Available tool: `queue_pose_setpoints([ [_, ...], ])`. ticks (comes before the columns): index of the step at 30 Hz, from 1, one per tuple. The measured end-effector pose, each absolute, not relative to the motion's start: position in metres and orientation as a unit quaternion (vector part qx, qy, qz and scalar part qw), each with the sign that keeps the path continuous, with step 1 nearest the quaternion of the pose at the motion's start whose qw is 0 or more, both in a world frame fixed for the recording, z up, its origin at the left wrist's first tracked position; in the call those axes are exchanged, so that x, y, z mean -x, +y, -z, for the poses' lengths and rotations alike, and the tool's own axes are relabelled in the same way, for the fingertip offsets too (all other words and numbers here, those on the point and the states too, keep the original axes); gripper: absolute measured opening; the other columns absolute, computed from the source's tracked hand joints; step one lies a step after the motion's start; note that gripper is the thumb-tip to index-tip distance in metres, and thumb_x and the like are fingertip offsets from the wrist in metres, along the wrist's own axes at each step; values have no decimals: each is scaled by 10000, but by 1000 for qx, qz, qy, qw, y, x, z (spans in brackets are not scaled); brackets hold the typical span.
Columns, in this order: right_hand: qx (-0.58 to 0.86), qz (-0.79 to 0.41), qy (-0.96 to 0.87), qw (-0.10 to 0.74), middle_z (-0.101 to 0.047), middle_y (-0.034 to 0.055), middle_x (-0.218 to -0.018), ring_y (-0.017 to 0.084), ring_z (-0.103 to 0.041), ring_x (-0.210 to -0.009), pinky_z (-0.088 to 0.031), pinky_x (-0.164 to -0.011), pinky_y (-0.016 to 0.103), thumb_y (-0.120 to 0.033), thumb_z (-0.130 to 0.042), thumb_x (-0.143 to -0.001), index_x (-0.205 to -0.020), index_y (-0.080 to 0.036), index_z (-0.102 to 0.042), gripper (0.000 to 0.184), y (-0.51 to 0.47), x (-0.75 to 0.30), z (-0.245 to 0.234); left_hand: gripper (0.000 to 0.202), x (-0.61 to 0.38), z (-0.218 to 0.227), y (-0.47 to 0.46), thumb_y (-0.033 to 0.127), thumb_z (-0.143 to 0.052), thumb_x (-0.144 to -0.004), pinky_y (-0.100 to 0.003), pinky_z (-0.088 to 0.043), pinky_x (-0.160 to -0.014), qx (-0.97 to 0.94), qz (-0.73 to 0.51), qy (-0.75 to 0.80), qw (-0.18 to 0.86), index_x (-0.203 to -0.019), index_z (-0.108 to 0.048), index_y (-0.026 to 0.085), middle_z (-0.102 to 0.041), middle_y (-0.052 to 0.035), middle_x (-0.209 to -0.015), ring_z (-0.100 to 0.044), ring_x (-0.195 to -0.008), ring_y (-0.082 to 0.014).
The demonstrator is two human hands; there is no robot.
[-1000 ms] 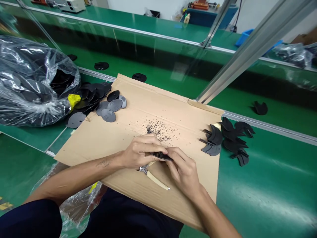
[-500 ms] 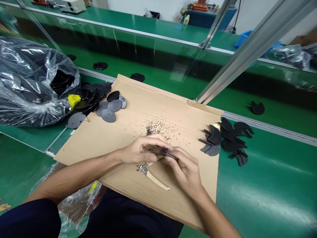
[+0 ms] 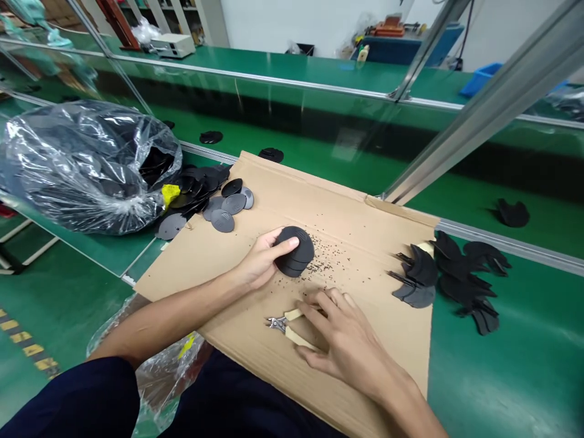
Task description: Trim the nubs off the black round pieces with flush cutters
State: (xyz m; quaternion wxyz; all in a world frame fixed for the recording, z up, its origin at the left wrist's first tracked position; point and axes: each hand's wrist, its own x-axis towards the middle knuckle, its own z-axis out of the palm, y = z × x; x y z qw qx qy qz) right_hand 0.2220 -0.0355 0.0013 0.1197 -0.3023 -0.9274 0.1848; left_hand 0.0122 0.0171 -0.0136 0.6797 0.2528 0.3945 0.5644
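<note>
My left hand holds a black round plastic disc above the cardboard, thumb on its face and fingers beneath. The disc has curved step lines across it. Lower right, my right hand reaches over a pair of cutting nippers with cream-coloured handles. Its fingers are spread around the handles, thumb by the lower one. Whether they touch the handles I cannot tell. The nippers lie with jaws pointing left. Beside the disc, small black scraps are scattered over the cardboard sheet.
Grey and black oval discs lie at the cardboard's left, near a clear plastic bag of black parts. Several curved black parts are piled at the right edge. A metal post slants up behind the green worktop.
My right hand has let go of the disc and moved down to the nippers. My left hand keeps the disc, now turned with its face up. The view has shifted left.
</note>
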Motion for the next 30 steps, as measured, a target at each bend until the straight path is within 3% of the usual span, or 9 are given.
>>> queue_pose_setpoints([
  [5, 301, -219, -887, 274, -687, 111, -1052, 284, -618, -1000, -544, -848, 458, -281, -707, -838, -1201, -203, -671, 373, -32, -225, -6, 424, -6, 15, 19, 445, -848, -728, -211, -420, -521, -271, -511, 370, 727, -994, -660, 175, -650, 13, -774, -492, -539, -61],
  [8, 348, -278, -821, 356, -685, 101, -1077, 248, -660, -980, -573, -810, 387, -256, -668, -889, -1255, -243, -651, 366, -24, -233, -9, 433, -2, 17, 20, 509, -782, -782, -207, -360, -471, -309, -487, 359, 734, -1045, -648, 191, -633, 10, -790, -421, -489, -44],
  [11, 408, -291, -766, 403, -712, 85, -1012, 226, -685, -894, -582, -777, 353, -272, -660, -914, -1164, -251, -700, 255, -18, -240, -10, 470, -3, 17, 19, 516, -807, -747, -205, -336, -445, -324, -460, 349, 750, -1046, -666, 181, -618, 8, -750, -383, -458, -36],
  [16, 443, -286, -748, 403, -763, 74, -1023, 228, -724, -867, -605, -810, 369, -311, -683, -889, -1145, -236, -720, 269, -19, -240, -8, 518, -9, 11, 14, 438, -896, -654, -173, -286, -395, -293, -420, 332, 792, -1035, -713, 140, -621, 4, -675, -384, -431, -27],
  [21, 438, -291, -758, 386, -772, 44, -923, 180, -714, -735, -612, -688, 303, -286, -679, -892, -1119, -213, -741, 246, -20, -241, -9, 501, -9, 8, 14, 383, -904, -649, -167, -247, -376, -270, -426, 324, 800, -1024, -730, 99, -632, -3, -654, -379, -407, -14],
  [27, 388, -226, -797, 404, -785, 83, -1069, 226, -760, -904, -640, -812, 339, -253, -691, -899, -1158, -213, -747, 268, -17, -248, -8, 494, -5, 12, 13, 393, -880, -676, -180, -207, -370, -266, -398, 321, 817, -1035, -715, 95, -646, -7, -647, -323, -364, 0],
  [30, 383, -219, -801, 404, -789, 85, -1080, 229, -764, -887, -646, -778, 348, -258, -684, -910, -1174, -221, -747, 274, -19, -249, -7, 458, -6, 14, 12, 401, -882, -679, -182, -239, -376, -262, -393, 317, 823, -972, -696, 102, -652, -11, -646, -343, -366, -9],
])
